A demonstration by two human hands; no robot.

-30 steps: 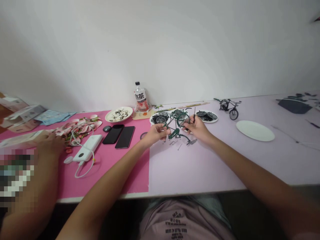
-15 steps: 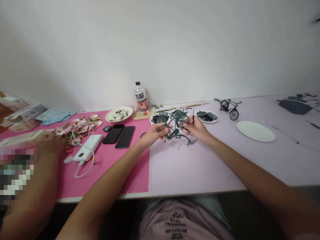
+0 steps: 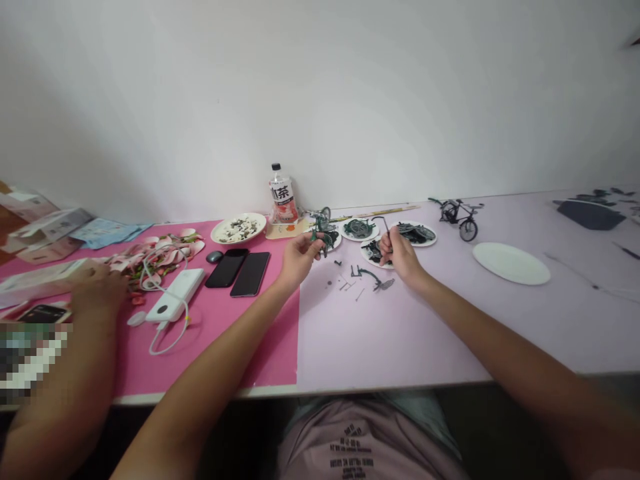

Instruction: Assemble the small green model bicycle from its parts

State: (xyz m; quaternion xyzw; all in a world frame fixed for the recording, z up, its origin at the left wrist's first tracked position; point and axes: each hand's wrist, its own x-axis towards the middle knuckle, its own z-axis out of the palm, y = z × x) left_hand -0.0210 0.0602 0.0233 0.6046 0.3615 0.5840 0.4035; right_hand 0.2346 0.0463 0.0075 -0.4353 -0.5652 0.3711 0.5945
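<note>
My left hand is closed in a pinch on a partly built green model bicycle, whose small spoked wheel shows above the fingers. The model is held over a white plate of dark parts, and some of it is hidden by the hand. To the right, my right hand is closed round a thin dark rod with a bent end, which points up and left. Between the hands, on the pale tabletop, lie a curved dark green part and several thin little pins.
Plates of wheels and black parts stand behind the hands. A finished-looking model bicycle and a white plate are on the right. Leftward are phones, a power bank, a bottle and a co-worker's arm.
My left hand has moved the model bicycle left and upward. My right hand has come off the model and moved right, still holding the rod.
</note>
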